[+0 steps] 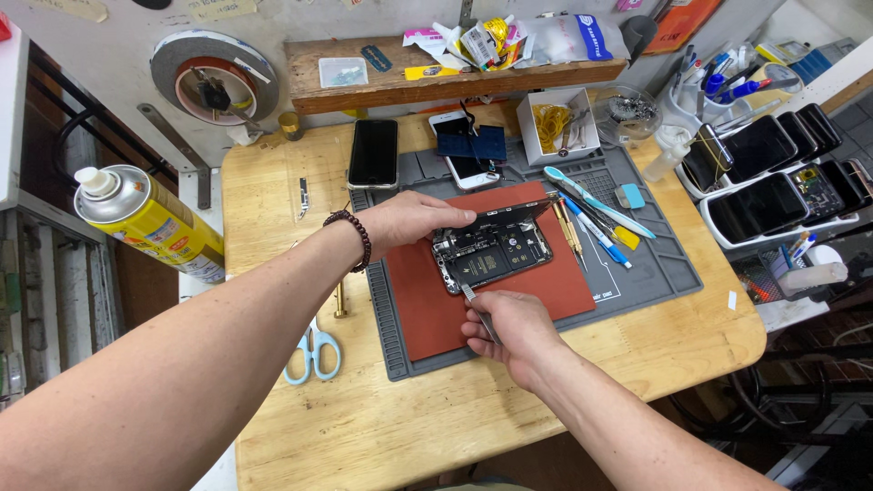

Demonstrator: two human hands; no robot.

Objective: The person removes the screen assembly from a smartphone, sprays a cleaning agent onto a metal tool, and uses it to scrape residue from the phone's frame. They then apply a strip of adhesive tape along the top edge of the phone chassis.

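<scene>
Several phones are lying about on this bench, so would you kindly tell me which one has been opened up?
The opened phone on the red-brown mat, between both hands, shows its circuitry. The black phone and white phone behind it lie closed on the bench.

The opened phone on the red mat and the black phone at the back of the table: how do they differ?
The opened phone shows its inner parts, its screen lifted; the black phone is closed, with a dark screen. The opened phone lies tilted on the red mat, held by the left hand, with tweezers in the right hand at its edge; the black phone lies untouched, straight. Both lie flat.
</scene>
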